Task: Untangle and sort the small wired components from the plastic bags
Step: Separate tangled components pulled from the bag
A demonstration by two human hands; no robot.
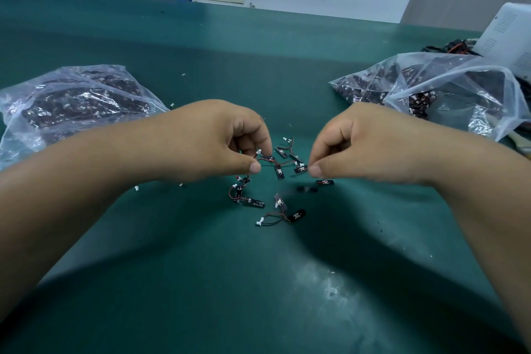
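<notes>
Spreading wide, a dark green bench mat (201, 282) bears a clear plastic left bag (71, 103) and right bag (436, 86). Between them, left hand (218, 138) and right hand (353, 141) each pinch an end of a tangle of small black red-wired boards (278, 170).

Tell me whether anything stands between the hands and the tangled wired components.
Nothing visible does: the left hand and right hand already pinch opposite ends of the tangled components over the green mat.

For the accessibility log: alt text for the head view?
The left hand and right hand each pinch an end of a tangle of wired parts over a green table. Nearer lie loose parts; a left bag and right bag flank them.
</notes>
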